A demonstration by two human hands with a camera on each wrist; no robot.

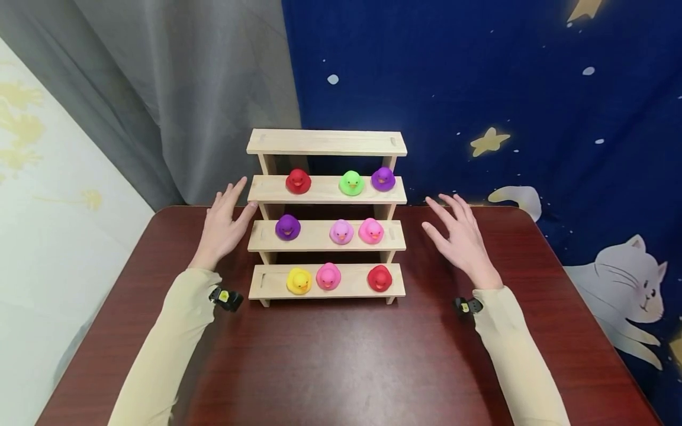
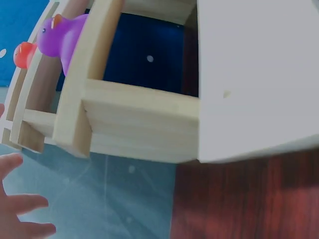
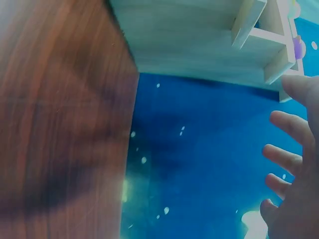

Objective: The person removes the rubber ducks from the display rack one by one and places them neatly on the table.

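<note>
A pale wooden stepped shelf (image 1: 327, 142) with several tiers stands on the table between my hands. My left hand (image 1: 221, 228) hovers at its left side with fingers spread, holding nothing. On the other side my right hand (image 1: 458, 236) is also spread and holds nothing. The upper middle tier carries a red duck (image 1: 298, 181), a green duck (image 1: 351, 183) and a purple duck (image 1: 383, 179). Below them sit a dark purple duck (image 1: 288, 227), a lilac duck (image 1: 341, 232) and a pink duck (image 1: 371, 231). A yellow duck (image 1: 299, 281), a pink duck (image 1: 328, 276) and a red duck (image 1: 380, 278) occupy the lowest tier.
The dark red-brown wooden table (image 1: 341, 355) extends in front of the shelf and to both sides. Behind it hang a grey curtain (image 1: 213, 89) and a blue cloth (image 1: 426, 77) with stars and a cat. A white patterned surface (image 1: 53, 207) borders the left.
</note>
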